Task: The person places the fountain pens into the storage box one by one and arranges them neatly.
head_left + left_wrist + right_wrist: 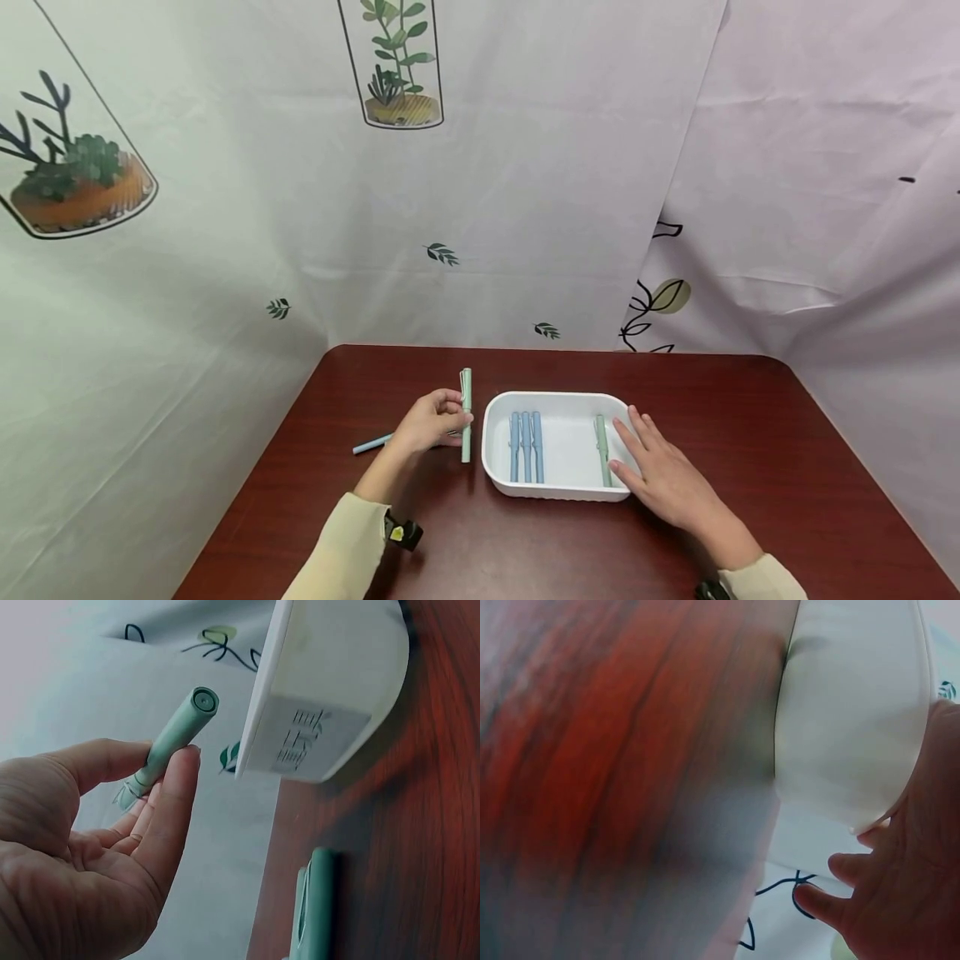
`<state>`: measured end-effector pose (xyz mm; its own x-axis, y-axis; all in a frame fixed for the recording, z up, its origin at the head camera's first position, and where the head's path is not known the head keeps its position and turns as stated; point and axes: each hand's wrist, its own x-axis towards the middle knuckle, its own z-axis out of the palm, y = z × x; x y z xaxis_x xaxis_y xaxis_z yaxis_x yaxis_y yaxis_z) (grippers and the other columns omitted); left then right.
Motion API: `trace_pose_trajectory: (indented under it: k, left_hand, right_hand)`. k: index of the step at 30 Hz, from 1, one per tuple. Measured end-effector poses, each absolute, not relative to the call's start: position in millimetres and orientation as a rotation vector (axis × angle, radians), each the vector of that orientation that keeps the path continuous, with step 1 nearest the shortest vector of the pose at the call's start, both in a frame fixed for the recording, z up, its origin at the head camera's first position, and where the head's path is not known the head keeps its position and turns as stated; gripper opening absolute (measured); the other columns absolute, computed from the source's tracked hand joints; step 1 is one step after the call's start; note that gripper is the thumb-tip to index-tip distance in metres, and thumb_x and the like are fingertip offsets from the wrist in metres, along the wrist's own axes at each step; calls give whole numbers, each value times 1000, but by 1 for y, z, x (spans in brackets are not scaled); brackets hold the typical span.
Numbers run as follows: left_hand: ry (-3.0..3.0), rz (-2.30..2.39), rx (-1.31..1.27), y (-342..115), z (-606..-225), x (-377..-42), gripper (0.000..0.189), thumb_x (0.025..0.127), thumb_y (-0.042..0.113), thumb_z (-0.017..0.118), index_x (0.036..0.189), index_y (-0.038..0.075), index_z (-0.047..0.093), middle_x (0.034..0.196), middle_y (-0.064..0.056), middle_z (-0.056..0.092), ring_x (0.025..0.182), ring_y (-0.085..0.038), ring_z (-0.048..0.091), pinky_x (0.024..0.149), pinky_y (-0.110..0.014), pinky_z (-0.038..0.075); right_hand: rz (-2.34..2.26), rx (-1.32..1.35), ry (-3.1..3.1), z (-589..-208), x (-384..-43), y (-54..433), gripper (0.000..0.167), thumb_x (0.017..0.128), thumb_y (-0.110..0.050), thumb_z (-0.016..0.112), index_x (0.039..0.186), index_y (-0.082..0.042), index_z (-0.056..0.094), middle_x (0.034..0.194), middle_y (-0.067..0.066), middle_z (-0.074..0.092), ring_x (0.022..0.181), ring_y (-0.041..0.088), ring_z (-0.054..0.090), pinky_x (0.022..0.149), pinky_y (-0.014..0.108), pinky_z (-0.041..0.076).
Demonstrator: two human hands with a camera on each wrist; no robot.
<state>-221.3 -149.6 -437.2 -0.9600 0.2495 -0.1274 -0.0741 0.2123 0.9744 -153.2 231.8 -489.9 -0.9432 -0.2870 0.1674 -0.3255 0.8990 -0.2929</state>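
A light green pen (467,433) is pinched between thumb and fingers of my left hand (426,423), left of the white tray (555,492). In the left wrist view the held pen (176,731) points one end at the camera. My right hand (671,479) has its fingers spread at the tray's right edge; the right wrist view shows it against the tray wall (847,727). Inside the tray, three blue pens (527,446) lie side by side at the left, and one green pen (603,450) lies at the right.
A blue pen (372,443) lies on the dark red table (517,550), partly hidden by my left hand. The left wrist view shows a greenish pen with a clip (319,904) on the table. A patterned cloth (525,208) hangs behind the table.
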Motion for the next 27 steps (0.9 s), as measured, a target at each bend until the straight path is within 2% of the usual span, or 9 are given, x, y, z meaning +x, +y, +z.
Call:
trace_pose_trajectory:
  k: [8, 16, 27]
  left_hand:
    - [2180, 1847, 164, -129, -439, -218, 40, 92, 1, 69, 126, -10, 51, 97, -12, 61, 76, -15, 66, 71, -45, 62]
    - [2156, 1831, 178, -103, -439, -216, 42, 91, 2, 70, 128, -10, 52, 98, -13, 61, 76, -16, 65, 68, -39, 62]
    - [2094, 1842, 207, -76, -441, -211, 48, 89, -1, 70, 130, -11, 48, 98, -12, 58, 79, -16, 62, 71, -43, 62]
  right_hand:
    - [417, 461, -2947, -490, -152, 231, 70, 102, -54, 51, 157, -13, 38, 166, 20, 23, 149, 46, 24, 112, 69, 29]
    - [403, 451, -2945, -490, -152, 232, 70, 101, -56, 50, 157, -14, 39, 166, 18, 23, 150, 45, 22, 114, 70, 21]
    - [412, 436, -2953, -489, -152, 231, 70, 101, -55, 51, 157, -14, 39, 166, 19, 23, 151, 45, 19, 114, 71, 19]
